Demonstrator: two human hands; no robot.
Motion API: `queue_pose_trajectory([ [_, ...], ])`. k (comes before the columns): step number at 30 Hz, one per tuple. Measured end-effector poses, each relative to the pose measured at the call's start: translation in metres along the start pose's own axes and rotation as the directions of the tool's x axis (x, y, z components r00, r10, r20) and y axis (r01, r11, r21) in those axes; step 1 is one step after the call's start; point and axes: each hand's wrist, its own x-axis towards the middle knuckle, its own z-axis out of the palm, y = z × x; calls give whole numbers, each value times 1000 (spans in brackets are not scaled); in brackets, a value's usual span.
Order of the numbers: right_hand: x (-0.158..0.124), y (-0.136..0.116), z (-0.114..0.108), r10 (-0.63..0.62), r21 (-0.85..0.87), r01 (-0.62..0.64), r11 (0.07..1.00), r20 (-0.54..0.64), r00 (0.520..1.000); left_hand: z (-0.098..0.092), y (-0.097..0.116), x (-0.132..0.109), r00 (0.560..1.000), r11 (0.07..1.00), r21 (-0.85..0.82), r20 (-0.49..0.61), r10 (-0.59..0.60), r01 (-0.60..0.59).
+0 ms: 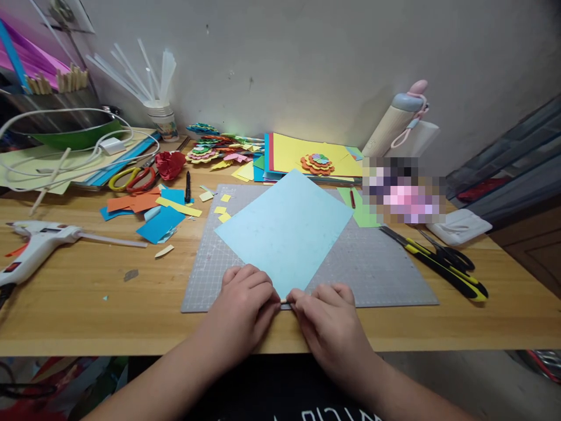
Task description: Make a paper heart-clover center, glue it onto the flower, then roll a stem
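A light blue sheet of paper [289, 228] lies turned like a diamond on the grey cutting mat [385, 275], one corner toward me. At that near corner my left hand [249, 301] and my right hand [326, 316] pinch a thin stick [284, 302] between them, by the mat's front edge. Most of the stick is hidden under my fingers. Both hands have their fingers curled and closed, with a small gap between the fingertips.
Left are a glue gun [39, 245], blue paper scraps [162, 223], scissors [142, 178] and a cup of clear sticks [164, 123]. Paper flowers [318, 164] sit behind. A yellow-black cutter [438, 266], black scissors [451, 255] and a bottle [388, 126] are right.
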Motion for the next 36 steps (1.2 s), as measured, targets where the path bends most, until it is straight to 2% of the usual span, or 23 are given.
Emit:
queue_pose_trajectory([
  [5, 9, 3, -2, 14, 47, -16, 999, 46, 999, 0, 1, 0, 999, 999, 18, 31, -29, 28],
  [9, 13, 7, -2, 94, 140, -113, 984, 136, 986, 0, 2, 0, 998, 998, 52, 53, 17, -20],
  [14, 17, 8, -3, 159, 222, -202, 954, 198, 967, 2, 2, 0, 999, 999, 51, 31, 15, -17],
  [21, 15, 12, -4, 155, 292, -221, 930, 234, 960, 11, 10, 4, 995, 992, 102, -62, -73, 79],
  [24, 12, 14, -8, 147, 352, -194, 916, 156, 977, 13, 11, 5, 993, 994, 68, -88, -78, 84],
  [27, 8, 14, -11, 60, 192, -64, 979, 27, 998, 14, 10, 4, 991, 996, 33, -106, -78, 82],
  [29, 6, 13, -11, 1, 61, 0, 998, -17, 1000, 13, 10, 4, 991, 996, 23, -108, -80, 83],
  [36, 5, 12, -4, -49, -69, 46, 997, -40, 998, 14, 9, 4, 992, 996, 20, -99, -82, 85],
])
